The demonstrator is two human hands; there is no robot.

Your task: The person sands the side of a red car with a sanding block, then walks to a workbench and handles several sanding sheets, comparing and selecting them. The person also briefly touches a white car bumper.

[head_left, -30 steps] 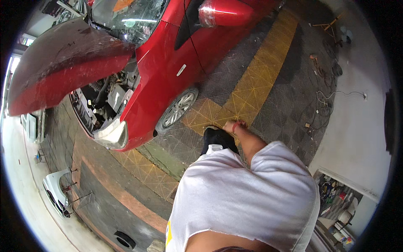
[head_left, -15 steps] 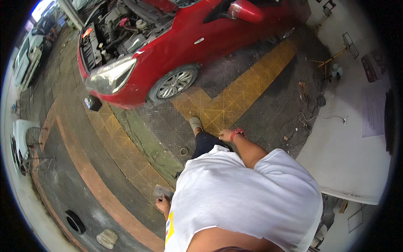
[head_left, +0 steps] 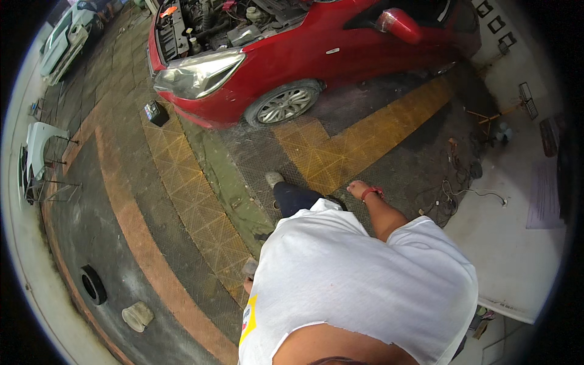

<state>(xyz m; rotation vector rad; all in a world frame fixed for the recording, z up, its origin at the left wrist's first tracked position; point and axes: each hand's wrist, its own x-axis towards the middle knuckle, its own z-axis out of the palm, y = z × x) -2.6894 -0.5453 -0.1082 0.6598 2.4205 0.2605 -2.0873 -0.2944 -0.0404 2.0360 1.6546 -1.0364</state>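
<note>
At my left side, my left hand (head_left: 247, 285) is mostly covered by my white shirt. It grips a flat grey piece (head_left: 250, 267), like a pad or cloth, whose exact kind I cannot make out. In front of me on the right hangs my right hand (head_left: 357, 187), fingers curled in, with a red band (head_left: 372, 193) round the wrist. No object shows in it. Ahead stands a red car (head_left: 292, 55) with its engine bay exposed, apart from both hands. Its front wheel (head_left: 286, 104) is the part nearest to me.
A dark boxy thing (head_left: 156, 113) sits on the floor by the car's front corner. At left are a pale fender on a stand (head_left: 45, 149), a tyre (head_left: 93, 285) and a bucket (head_left: 138, 317). Cables (head_left: 453, 188) and an orange stand (head_left: 490, 117) lie along the right wall.
My view has shifted, and the car now sits higher and further right. My left hand and its grey piece have gone mostly behind my shirt. My feet have moved in a step.
</note>
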